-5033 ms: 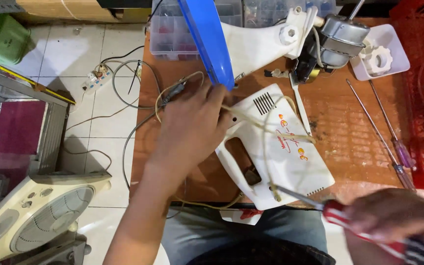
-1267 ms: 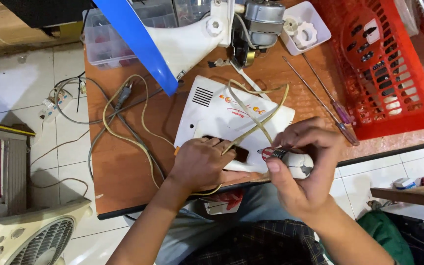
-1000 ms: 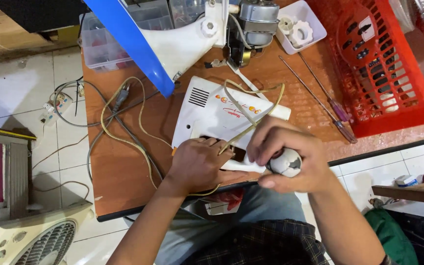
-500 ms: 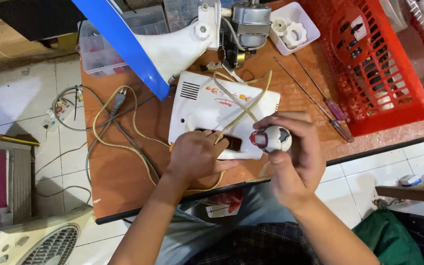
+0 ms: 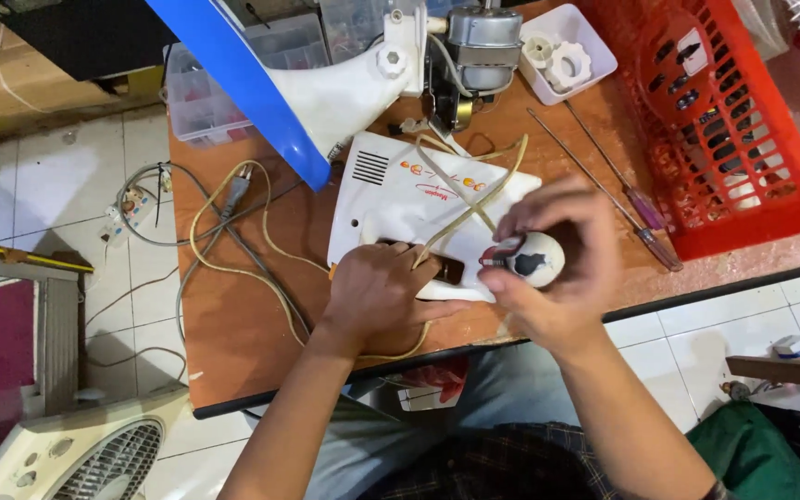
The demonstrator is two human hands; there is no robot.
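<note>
While the right hand fingers grip a screwdriver handle and the left hand presses open on the white housing, a white tray holds two white knobs.

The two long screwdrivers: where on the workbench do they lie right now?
In the head view, the two long screwdrivers lie side by side on the brown table, right of the white fan base cover and just left of the red basket.

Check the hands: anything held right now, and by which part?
Right hand holds a screwdriver's rounded white handle, fingers wrapped around it; the shaft is hidden. Left hand holds nothing, pressing flat on the white fan base cover.
</note>
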